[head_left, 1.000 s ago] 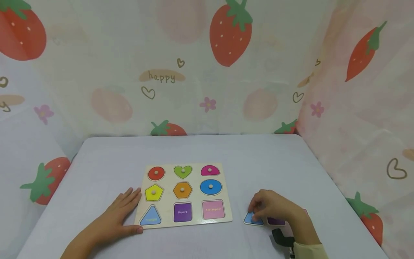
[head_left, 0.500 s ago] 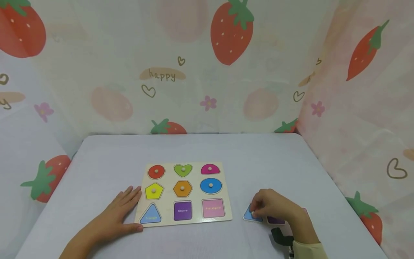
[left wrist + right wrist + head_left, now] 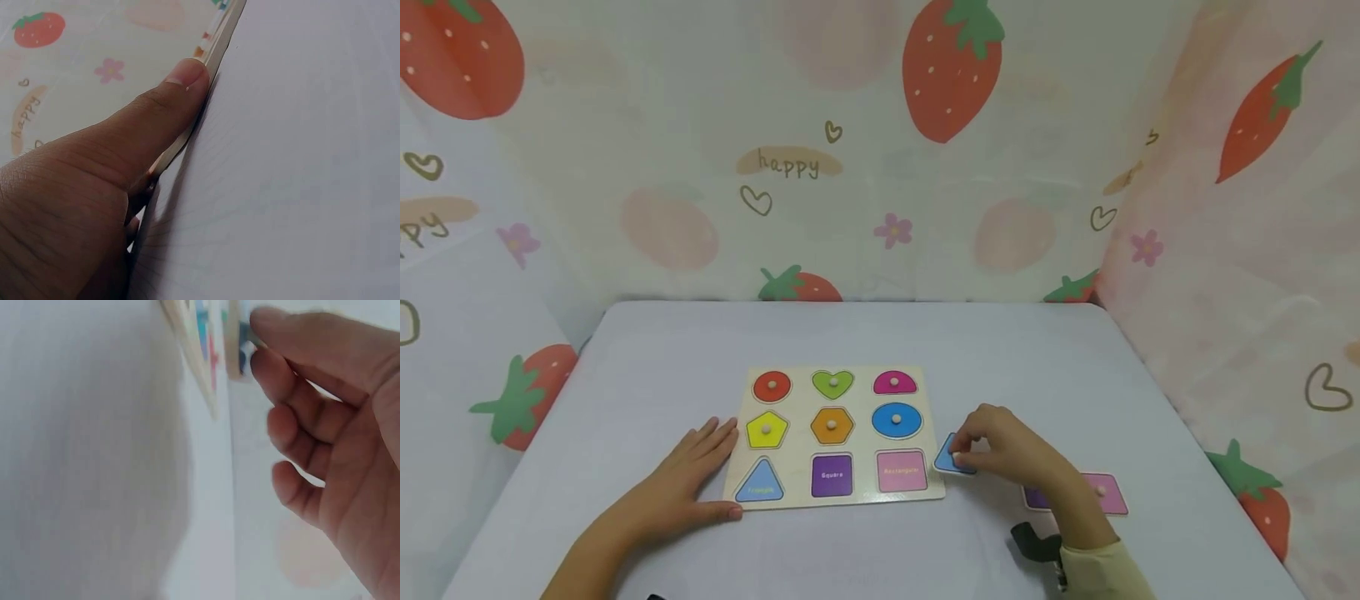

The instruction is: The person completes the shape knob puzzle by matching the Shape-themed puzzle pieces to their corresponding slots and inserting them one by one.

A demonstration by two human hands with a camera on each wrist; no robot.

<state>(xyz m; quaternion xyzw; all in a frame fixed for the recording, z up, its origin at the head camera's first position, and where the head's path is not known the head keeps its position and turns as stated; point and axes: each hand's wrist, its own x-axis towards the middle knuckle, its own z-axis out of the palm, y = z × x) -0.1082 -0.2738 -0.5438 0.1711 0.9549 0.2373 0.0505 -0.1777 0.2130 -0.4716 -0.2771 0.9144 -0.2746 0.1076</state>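
A wooden shape puzzle board [image 3: 862, 442] lies on the table, with knobbed pieces in its top and middle rows. Blue triangle, purple square and pink rectangle recesses, each marked with a word, make up its front row. My left hand [image 3: 681, 483] rests at the board's left edge, fingers extended; its thumb [image 3: 181, 78] touches the edge in the left wrist view. By its knob, my right hand [image 3: 1011, 446] pinches a blue triangle puzzle piece [image 3: 945, 458], held just off the board's right edge. The right wrist view shows that piece [image 3: 234, 347] edge-on and blurred.
A pink rectangle piece [image 3: 1108, 493] and a purple square piece [image 3: 1036, 498] lie on the table at right, the square partly hidden by my right forearm. A black strap-like part [image 3: 1036, 543] hangs at the right wrist. Strawberry-print cloth [image 3: 850, 225] surrounds the table [image 3: 820, 554].
My right hand has lifted the triangle piece and carried it left and away from me, toward the board. More of the pink rectangle piece shows. The left hand stays at the board's edge.
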